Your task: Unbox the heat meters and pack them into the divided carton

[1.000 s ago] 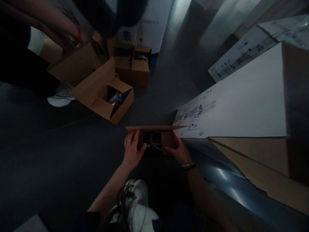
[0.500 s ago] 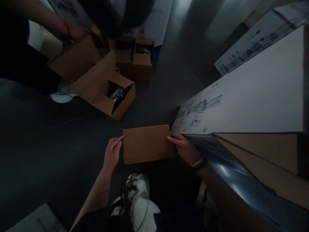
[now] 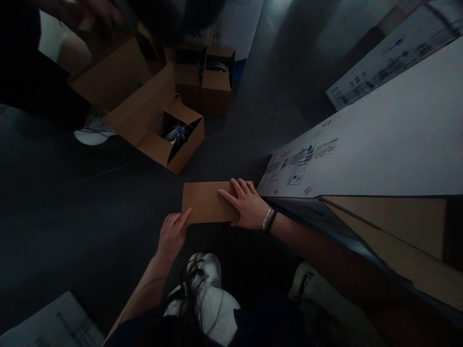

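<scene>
A plain brown cardboard box [image 3: 204,202] is in front of me, seen from above; its depth does not show. My left hand [image 3: 173,236] grips its lower left corner, the index finger along the top and the other fingers curled at the side. Spread across the right part of the box's top lies my right hand [image 3: 249,205], fingers apart and palm down. Beyond it stands an open cardboard box [image 3: 188,154] with its flaps up, holding cables and something blue.
A tall white printed carton [image 3: 361,159] stands close on my right, another white carton [image 3: 379,67] behind it. Small open boxes [image 3: 217,96] with cables are at the back. Another person's hands [image 3: 101,12] are at upper left. A pale carton [image 3: 54,325] lies at lower left.
My right hand has moved from the box's right edge onto its top and spread out. My left hand has slid to the lower left corner. The other person's hands have moved up.
</scene>
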Demonstrator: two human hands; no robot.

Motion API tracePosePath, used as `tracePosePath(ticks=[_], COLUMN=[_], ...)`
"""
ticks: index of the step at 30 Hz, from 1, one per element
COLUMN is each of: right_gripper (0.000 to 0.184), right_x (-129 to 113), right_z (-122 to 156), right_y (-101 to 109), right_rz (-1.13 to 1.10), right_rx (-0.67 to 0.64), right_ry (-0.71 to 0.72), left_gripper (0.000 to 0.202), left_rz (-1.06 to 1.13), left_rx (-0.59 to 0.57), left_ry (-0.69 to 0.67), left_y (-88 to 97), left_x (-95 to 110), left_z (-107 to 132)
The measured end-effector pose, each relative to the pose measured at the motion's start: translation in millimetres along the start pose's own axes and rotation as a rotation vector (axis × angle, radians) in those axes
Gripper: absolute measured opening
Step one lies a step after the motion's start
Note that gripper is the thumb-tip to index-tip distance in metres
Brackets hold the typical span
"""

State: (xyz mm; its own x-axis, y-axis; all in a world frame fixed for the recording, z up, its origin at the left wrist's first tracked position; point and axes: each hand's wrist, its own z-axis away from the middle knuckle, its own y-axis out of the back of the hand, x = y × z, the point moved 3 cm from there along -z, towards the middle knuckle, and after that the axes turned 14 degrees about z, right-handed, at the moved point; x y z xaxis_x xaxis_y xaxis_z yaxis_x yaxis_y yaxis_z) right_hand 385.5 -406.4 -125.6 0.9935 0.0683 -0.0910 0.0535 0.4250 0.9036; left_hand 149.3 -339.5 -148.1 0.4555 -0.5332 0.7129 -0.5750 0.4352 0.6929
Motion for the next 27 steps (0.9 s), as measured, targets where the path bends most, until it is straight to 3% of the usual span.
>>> tracePosePath(ticks=[3,8,13,17,19,21,23,25,27], right_gripper=[0.113,0.123,0.121,0.127,0.126,0.121,0.117,0.116,0.111], right_x=[-0.5,-0.2,-1.3,-8.7,-13.9,-19.0,-22.6,-23.6,-23.2], right_z=[2.4,-2.3,-5.3,-15.2,-21.6,-25.7,-26.9,-26.8,-23.8], right_y=[-1.8,-5.8,-11.6,-10.7,-5.1,2.7,9.7,13.9,16.5], right_rz=[0.016,0.025,0.063,0.097,0.107,0.099,0.071,0.007,-0.142], right_rx=[0.036,0.015,0.069,-0.011,-0.02,0.022,0.07,0.072,-0.001], right_ry=[-0.019,0.013,0.027,0.013,0.029,0.063,0.075,0.003,-0.154], left_gripper=[0.033,0.037,0.031,0.029,0.029,0.034,0.041,0.045,0.05], left_rz=[-0.037,-0.042,-0.068,-0.135,-0.063,0.094,0.263,0.393,0.455], left_rx=[-0.004,-0.06,0.03,0.105,0.121,0.187,0.338,0.478,0.472], left_ry=[-0.059,-0.025,-0.017,0.059,0.103,0.182,0.375,0.602,0.659], left_y=[-2.3,-5.2,-12.5,-13.3,-12.5,-12.6,-16.2,-25.5,-36.0], left_x=[-3.2,-9.1,-8.6,-3.4,-3.0,-6.1,-13.6,-19.7,-15.8], left_z=[1.9,5.3,10.9,13.1,15.0,20.1,28.5,36.3,35.8])
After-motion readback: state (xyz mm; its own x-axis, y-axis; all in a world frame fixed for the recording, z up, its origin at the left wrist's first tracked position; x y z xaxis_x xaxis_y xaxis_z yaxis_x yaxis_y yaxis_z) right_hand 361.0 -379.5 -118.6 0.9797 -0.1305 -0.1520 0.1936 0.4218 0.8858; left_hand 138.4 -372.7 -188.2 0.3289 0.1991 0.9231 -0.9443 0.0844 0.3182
